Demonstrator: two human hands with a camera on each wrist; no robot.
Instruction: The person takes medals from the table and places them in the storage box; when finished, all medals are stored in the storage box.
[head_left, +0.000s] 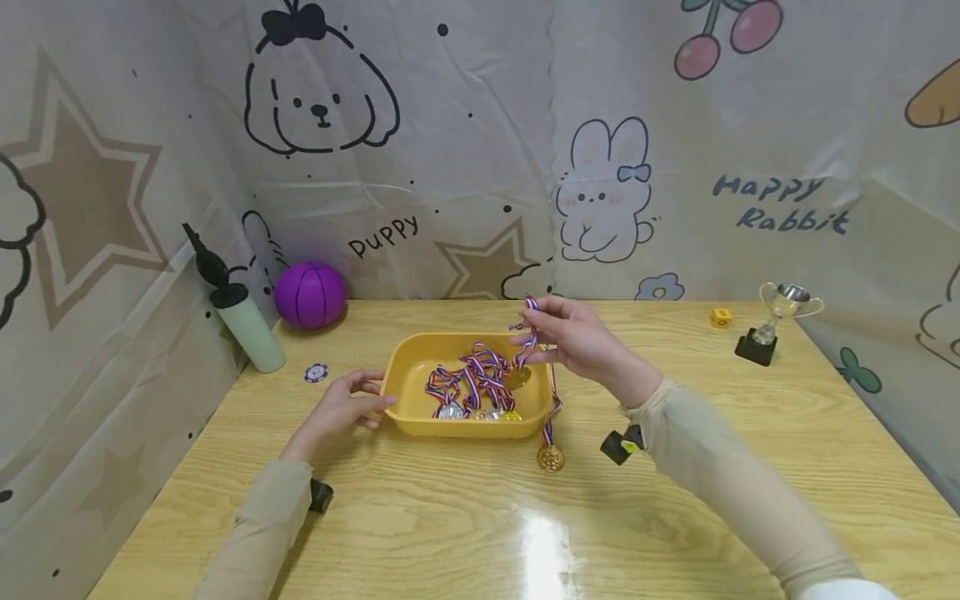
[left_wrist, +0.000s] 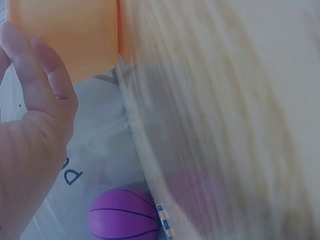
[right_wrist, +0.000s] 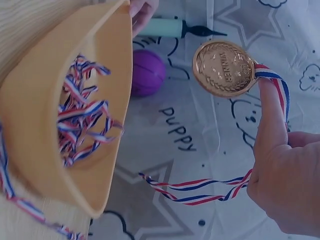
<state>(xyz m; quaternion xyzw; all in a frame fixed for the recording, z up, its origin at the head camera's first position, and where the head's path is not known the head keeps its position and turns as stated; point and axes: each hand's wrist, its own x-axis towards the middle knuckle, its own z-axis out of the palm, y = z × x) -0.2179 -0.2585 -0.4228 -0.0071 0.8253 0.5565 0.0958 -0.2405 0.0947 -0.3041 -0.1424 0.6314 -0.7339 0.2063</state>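
Note:
A yellow plastic tub (head_left: 465, 428) holds a tangle of red, white and blue ribbons (head_left: 480, 375) with several medals at its near side. My right hand (head_left: 581, 337) pinches the striped ribbon of a gold-coloured medal (right_wrist: 223, 68) marked WINNER, which hangs over the right part of the tub. The loose end of that ribbon dangles below the hand in the right wrist view. Against the tub's left end rests my left hand (head_left: 343, 410), its fingers loosely extended and touching the wall. Another gold medal (head_left: 550, 457) lies on the table by the tub's right front corner.
On the left stand a pale green hand pump (head_left: 247, 329) and a purple ball (head_left: 311, 296); a blue-and-white poker chip (head_left: 316, 372) lies nearby. At the back right are a yellow die (head_left: 721, 317) and a small trophy cup (head_left: 780, 317). Patterned cloth hangs behind the wooden table.

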